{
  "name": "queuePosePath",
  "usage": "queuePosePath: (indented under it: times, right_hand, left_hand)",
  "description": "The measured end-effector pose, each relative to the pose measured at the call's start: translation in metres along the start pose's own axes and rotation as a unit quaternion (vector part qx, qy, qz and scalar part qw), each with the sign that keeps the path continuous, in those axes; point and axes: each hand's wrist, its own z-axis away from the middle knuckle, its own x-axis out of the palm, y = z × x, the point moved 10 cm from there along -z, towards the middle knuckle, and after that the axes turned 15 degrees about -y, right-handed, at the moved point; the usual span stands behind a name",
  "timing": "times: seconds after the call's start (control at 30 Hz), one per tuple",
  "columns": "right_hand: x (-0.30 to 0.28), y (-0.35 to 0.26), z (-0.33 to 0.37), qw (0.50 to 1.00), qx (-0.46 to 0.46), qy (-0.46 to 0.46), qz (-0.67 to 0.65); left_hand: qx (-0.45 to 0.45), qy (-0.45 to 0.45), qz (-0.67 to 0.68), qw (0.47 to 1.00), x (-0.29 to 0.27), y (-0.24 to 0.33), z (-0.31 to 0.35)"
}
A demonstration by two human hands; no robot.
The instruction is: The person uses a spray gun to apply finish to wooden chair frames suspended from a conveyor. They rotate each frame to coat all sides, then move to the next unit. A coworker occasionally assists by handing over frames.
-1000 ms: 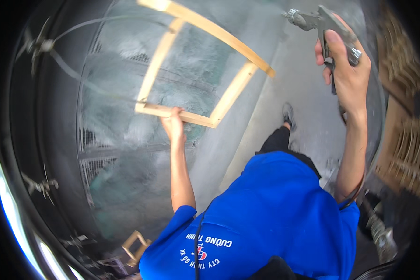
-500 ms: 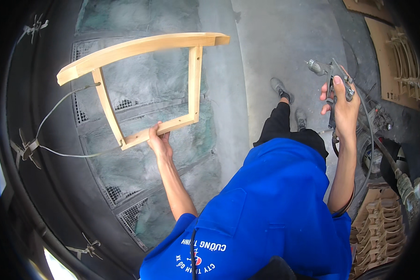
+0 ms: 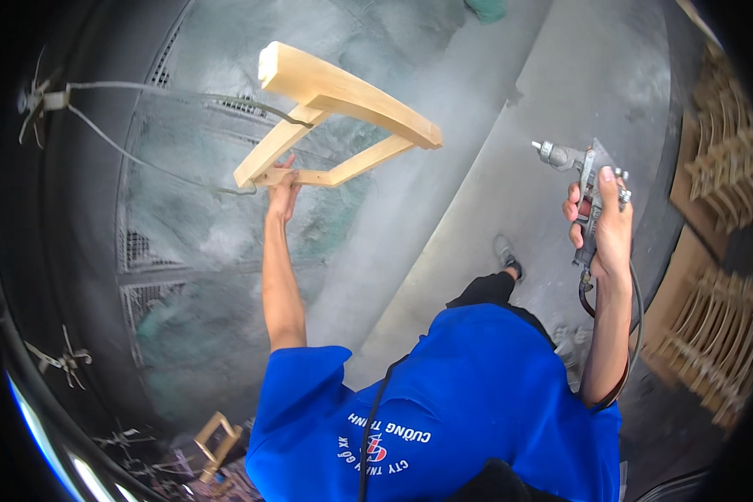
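A pale wooden frame (image 3: pixel 364 105) with a thick curved top rail hangs on the left, turned edge-on and tilted. Two bent wires (image 3: pixel 176 94) run to it from a metal hook (image 3: pixel 46 101). My left hand (image 3: pixel 284 194) grips its lower bar from below, fingers closed round the wood. Over on the right, my right hand (image 3: pixel 611 219) is wrapped round the handle of a metal spray gun (image 3: pixel 590 171). The gun's nozzle points left toward the frame, well apart from it. Pale mist (image 3: pixel 410 192) drifts between the two. A hose trails down from the gun past my forearm.
Stacks of curved wooden parts (image 3: pixel 715 335) stand on brown boards along the right. Greenish, dusty filter sheets (image 3: pixel 217 217) with mesh strips line the left. Another metal hook (image 3: pixel 63 361) hangs lower on the dark rail, and a small wooden frame (image 3: pixel 217 443) is at the lower left.
The frame has swung from facing me to edge-on, my left hand still holding its lower bar. Mist has thickened between gun and frame. My view has shifted, and the gun appears lower and levelled leftward.
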Motion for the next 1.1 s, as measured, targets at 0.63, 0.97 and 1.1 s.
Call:
queuePosePath:
  times: [0.63, 0.97, 1.1]
  right_hand:
    - [0.063, 0.096, -0.223, 0.967, 0.153, -0.145, 0.146]
    - [0.053, 0.109, -0.346, 0.934, 0.133, -0.247, 0.221]
    - [0.039, 0.071, -0.378, 0.930, 0.105, -0.256, 0.244]
  left_hand:
    - [-0.087, 0.213, -0.355, 0.906, -0.189, 0.161, 0.075]
    - [0.200, 0.459, -0.458, 0.735, 0.058, 0.534, 0.067]
    - [0.101, 0.626, -0.484, 0.602, 0.008, 0.516, 0.058]
